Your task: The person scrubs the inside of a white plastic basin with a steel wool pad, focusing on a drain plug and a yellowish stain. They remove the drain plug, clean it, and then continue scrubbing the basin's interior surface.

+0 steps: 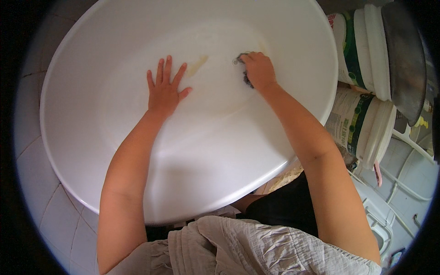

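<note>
A large white bathtub (213,137) with a smooth curved rim fills most of the view before me. Flat on its inner surface rests my left hand (165,91), fingers spread and holding nothing. Just right of those fingertips is a yellowish stain (197,66). My right hand (260,70) is closed over a dark grey scouring pad (247,80), pressed against the tub. The pad shows only at the hand's left edge; the rest is hidden under the palm. A fainter yellowish mark (263,46) lies just beyond the right hand.
Two white lidded plastic buckets (369,51) (364,127) with green bands stand right of the tub. A dark metal basin (404,62) leans on the lids. Behind them are pale hoses (405,185) and a white plastic item (374,206). Tiles (34,172) border the left side.
</note>
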`<state>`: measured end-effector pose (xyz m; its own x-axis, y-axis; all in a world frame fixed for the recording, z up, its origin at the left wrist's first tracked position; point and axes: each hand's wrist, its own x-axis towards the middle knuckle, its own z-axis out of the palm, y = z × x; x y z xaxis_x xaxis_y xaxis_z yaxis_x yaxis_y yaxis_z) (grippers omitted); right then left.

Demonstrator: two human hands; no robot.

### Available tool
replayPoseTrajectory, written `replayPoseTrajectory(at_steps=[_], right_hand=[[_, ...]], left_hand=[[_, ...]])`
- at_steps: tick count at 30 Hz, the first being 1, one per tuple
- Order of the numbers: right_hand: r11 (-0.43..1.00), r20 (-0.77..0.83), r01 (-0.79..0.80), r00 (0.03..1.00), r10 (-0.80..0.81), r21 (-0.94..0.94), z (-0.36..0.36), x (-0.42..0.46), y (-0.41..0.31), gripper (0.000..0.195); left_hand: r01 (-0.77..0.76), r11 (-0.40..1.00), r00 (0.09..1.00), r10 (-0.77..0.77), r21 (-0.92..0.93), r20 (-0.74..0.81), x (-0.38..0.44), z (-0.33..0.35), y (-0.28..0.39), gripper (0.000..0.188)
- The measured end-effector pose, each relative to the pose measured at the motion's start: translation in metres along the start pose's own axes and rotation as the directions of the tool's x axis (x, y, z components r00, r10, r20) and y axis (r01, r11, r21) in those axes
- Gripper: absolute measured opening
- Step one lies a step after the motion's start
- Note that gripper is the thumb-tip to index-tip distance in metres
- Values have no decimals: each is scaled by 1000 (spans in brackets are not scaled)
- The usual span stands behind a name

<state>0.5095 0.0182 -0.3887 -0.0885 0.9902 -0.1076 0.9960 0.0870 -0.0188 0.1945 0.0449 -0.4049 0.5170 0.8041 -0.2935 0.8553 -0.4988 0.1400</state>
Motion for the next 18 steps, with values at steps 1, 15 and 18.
replayPoseTrajectory(at_steps=[1,15,18], right_hand=[[997,67,-70,995,71,-11,-5,1,5,26],[995,-36,62,997,-65,-76,6,7,24,23],[984,53,-10,998,20,-179,-6,22,39,22]], left_hand=[[0,1000,1000,0,-2,3,0,0,0,73],[6,1000,1000,-6,0,20,-1,-2,-2,73],[-23,1000,999,22,-18,-38,0,1,-2,73]])
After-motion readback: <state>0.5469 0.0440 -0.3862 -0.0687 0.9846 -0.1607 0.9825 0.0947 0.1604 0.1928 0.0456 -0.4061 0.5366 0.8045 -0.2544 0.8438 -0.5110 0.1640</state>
